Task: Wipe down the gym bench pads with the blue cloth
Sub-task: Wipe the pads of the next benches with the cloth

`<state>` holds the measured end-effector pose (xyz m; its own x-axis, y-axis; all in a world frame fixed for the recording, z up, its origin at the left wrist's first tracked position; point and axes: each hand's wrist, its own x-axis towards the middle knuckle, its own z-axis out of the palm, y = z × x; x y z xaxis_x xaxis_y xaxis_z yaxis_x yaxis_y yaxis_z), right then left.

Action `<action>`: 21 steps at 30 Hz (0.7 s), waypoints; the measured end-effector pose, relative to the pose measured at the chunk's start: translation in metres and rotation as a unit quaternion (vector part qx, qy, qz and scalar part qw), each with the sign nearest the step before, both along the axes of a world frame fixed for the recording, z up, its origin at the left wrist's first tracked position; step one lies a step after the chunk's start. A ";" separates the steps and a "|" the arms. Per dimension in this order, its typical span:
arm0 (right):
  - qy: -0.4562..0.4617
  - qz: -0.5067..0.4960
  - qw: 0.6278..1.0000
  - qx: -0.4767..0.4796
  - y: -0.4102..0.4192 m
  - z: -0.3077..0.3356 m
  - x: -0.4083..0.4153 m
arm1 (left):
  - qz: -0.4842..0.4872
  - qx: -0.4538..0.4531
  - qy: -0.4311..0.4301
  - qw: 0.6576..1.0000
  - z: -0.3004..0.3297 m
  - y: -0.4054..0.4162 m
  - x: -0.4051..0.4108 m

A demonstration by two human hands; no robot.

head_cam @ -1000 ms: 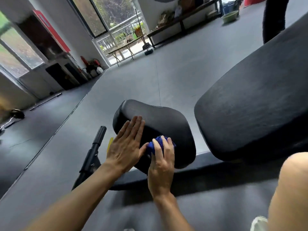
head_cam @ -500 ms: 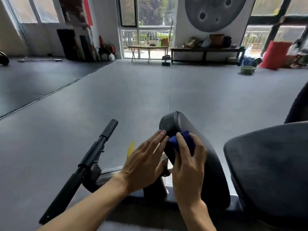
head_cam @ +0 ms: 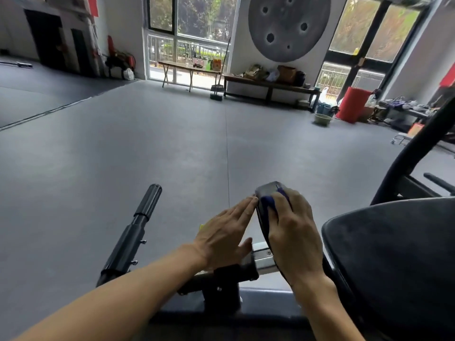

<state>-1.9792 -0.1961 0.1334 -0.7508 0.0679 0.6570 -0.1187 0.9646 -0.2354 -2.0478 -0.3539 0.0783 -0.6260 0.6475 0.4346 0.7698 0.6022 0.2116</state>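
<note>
Right hand (head_cam: pixel 294 232) presses the blue cloth (head_cam: pixel 268 202) under curled fingers onto the small seat pad (head_cam: pixel 267 190), seen edge-on, long axis running away from the person; left hand (head_cam: pixel 225 236), fingers straight, steadies its left edge; large pad (head_cam: pixel 394 254) lies right, probably next.

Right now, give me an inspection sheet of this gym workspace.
Surface: grey mat floor, a seam running away from the bench.
Job's things: blue cloth pressed on the small bench pad; large pad at right.
Clutter: green basin, red drum, broom, bags on the long low bench.
Hands: left hand flat, fingertips at the small pad's edge; right hand covers the cloth.
Cables: nothing seen.
Surroundings: black handle bar, folding table, windows, round grey wall disc.
</note>
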 end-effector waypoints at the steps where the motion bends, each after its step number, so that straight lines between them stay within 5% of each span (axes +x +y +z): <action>1: 0.002 -0.019 1.000 0.015 -0.003 -0.006 0.012 | -0.010 0.009 -0.009 1.000 0.000 0.000 -0.004; 6: -0.043 -0.103 0.990 0.091 -0.020 -0.002 -0.003 | -0.055 0.038 -0.059 0.996 -0.007 0.000 -0.023; 11: -0.225 -0.098 0.964 0.097 -0.021 0.042 -0.078 | -0.068 -0.014 -0.099 0.993 -0.016 0.000 -0.034; 17: -0.118 -0.097 0.975 0.163 -0.033 0.012 0.004 | -0.067 -0.174 -0.086 0.979 -0.051 -0.026 -0.051; 21: -0.140 -0.135 0.960 0.201 -0.036 0.016 -0.028 | -0.060 -0.219 -0.101 0.969 -0.055 -0.037 -0.051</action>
<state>-2.0076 -0.2325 0.1498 -0.8926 0.0686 0.4456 0.1626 0.9708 0.1762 -2.0987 -0.3908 0.0237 -0.5788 0.8151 -0.0219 0.8090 0.5774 0.1101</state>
